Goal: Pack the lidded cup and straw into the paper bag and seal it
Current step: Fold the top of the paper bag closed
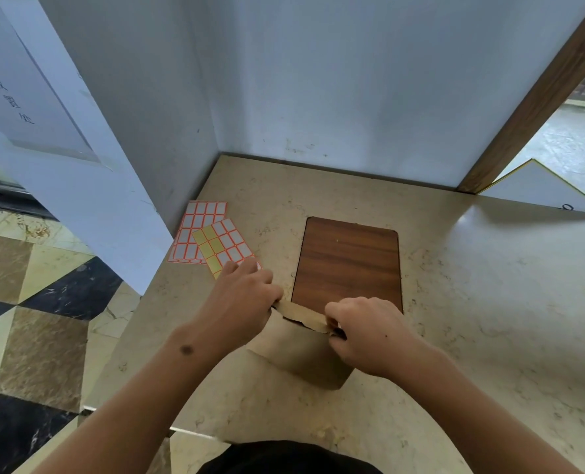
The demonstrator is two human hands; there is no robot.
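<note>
A brown paper bag (301, 354) stands upright on the beige marble counter (472, 302), just in front of me. Its top edge is folded over into a flat strip. My left hand (243, 295) pinches the left end of that fold, and my right hand (362, 333) pinches the right end. Both hands are closed on the paper. The cup and straw are out of sight; I cannot tell what is inside the bag.
Two sticker label sheets (212, 237), one with orange borders and one partly yellow, lie on the counter by the left wall. A wooden inset panel (349, 265) lies flush in the counter behind the bag. White walls close the back and left.
</note>
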